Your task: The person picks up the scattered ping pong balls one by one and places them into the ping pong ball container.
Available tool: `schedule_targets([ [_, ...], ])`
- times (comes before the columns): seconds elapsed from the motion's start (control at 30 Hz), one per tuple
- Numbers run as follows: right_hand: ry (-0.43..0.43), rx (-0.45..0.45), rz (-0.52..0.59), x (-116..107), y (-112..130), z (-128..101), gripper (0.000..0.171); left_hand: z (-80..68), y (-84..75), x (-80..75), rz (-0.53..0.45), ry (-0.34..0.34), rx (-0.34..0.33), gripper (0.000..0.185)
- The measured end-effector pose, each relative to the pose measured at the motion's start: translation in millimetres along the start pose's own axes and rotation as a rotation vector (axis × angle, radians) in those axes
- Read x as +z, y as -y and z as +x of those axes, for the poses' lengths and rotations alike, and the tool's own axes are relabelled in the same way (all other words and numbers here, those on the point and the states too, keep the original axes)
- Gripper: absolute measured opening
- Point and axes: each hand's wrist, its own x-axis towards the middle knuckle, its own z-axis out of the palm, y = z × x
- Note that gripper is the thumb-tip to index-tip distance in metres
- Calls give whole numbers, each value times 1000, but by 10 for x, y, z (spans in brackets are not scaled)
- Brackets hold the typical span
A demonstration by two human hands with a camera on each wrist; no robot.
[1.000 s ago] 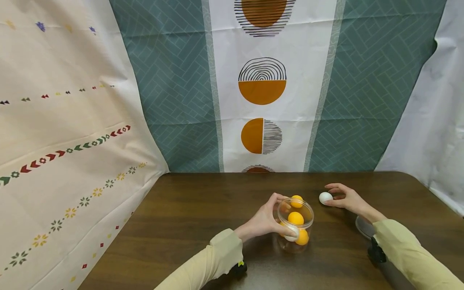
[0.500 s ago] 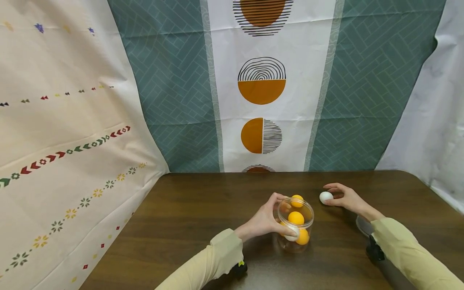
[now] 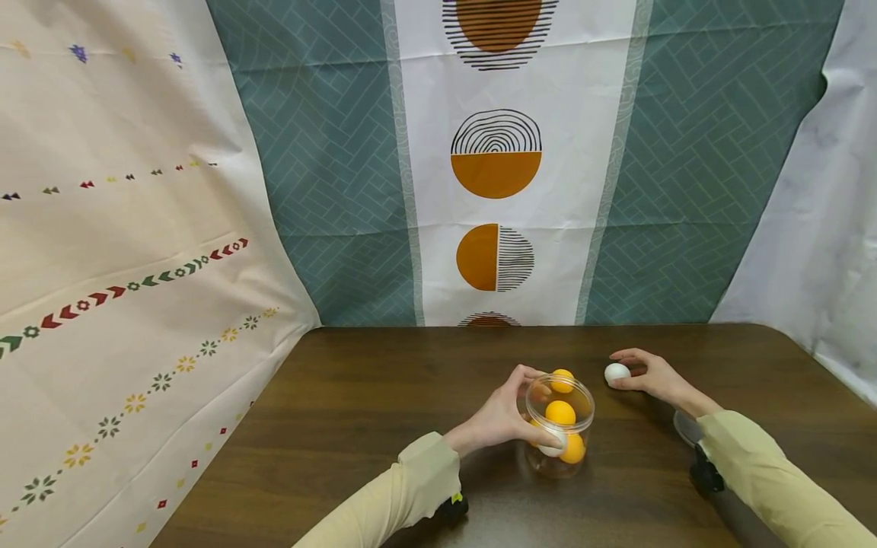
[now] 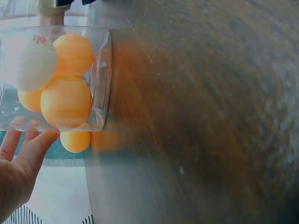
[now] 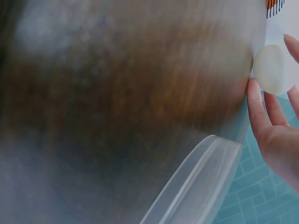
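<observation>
My left hand grips a clear plastic jar that stands upright on the table, thumb on the near side and fingers on the far side. Inside lie a white table tennis ball and several orange ones. Another orange table tennis ball sits on the table just behind the jar, outside it. To the right, the fingers and thumb of my right hand are curled round a white table tennis ball at the tabletop. Part of that ball is covered by the thumb.
A clear round lid lies on the table beneath the right forearm, partly covered by the sleeve. The brown wooden table ends at a patterned cloth behind, with a cream cloth along the left.
My right hand has shifted very slightly to the left around the white ball, which has barely moved. The left hand and the jar have stayed in place.
</observation>
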Motion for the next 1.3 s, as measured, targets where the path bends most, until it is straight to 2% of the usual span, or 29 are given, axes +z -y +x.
schedule_targets([
  [0.27, -5, -44, -28, 27, 11, 1, 44, -6, -1, 5, 15, -1, -9, 71],
  [0.77, -31, -26, -129, 39, 23, 9, 39, -7, -1, 1, 16, 1, -8, 72],
  [1.1, -60, -40, -86, 8, 48, -1, 40, -3, 10, 8, 13, -4, -1, 73],
  [1.3, -62, -41, -20, 30, 118, 17, 40, 2, 14, 9, 15, -9, 3, 73],
])
